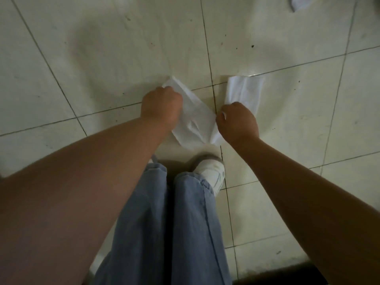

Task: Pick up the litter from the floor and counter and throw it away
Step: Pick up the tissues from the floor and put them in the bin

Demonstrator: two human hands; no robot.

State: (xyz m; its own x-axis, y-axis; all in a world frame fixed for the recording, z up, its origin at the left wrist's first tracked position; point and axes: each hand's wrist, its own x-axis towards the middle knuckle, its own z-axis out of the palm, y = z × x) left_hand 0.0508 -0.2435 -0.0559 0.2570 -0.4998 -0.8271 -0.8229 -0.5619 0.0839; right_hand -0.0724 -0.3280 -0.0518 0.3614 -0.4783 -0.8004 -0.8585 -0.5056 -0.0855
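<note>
A crumpled white paper sheet [195, 118] stretches between my two hands just above the tiled floor. My left hand [161, 109] is closed in a fist on its upper left end. My right hand [238, 122] is closed on its lower right corner, where a bit of paper sticks out under the palm. A second white paper sheet [243, 91] lies flat on the floor just beyond my right knuckles; I cannot tell whether the fingers touch it. A third white scrap [298, 2] lies at the top right edge.
The pale tiled floor [102, 58] with dark grout lines fills the view. My legs in blue trousers [170, 223] and a white shoe [211, 171] stand right below the hands. A dark edge [287, 274] runs along the bottom right.
</note>
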